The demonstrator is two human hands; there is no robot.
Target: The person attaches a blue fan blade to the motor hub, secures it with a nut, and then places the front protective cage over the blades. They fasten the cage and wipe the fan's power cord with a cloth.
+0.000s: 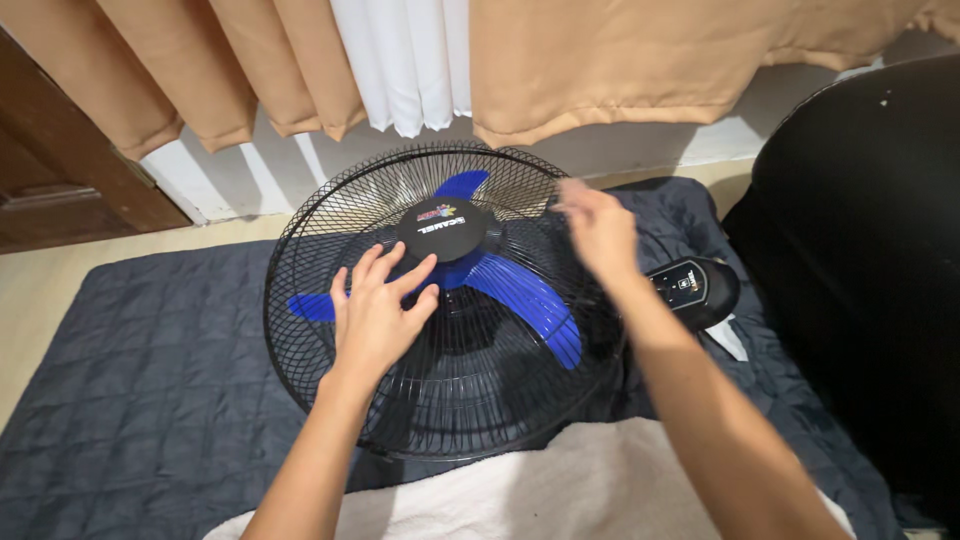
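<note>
In the head view, a black electric fan (445,300) is seen lying on its back in the middle of the frame, on a dark quilted mat (140,400) spread over the floor, its wire grille (330,215) facing up and its blue blades (525,300) showing beneath. The left hand (380,310) is laid flat on the grille at centre left, fingers spread wide and nothing gripped, just beside the round black hub cap (443,228). The right hand (600,230) is held over the grille's upper right rim; it is blurred, so whether anything is pinched cannot be told. The fan's base with its control panel (695,285) is seen at the right, and a pale towel (560,490) lies at the bottom edge. Tan curtains (620,60) hang across the top. As a judgement, the thin wires could be bent if too much weight is pressed through the left palm, and a fingertip could be caught between them.
</note>
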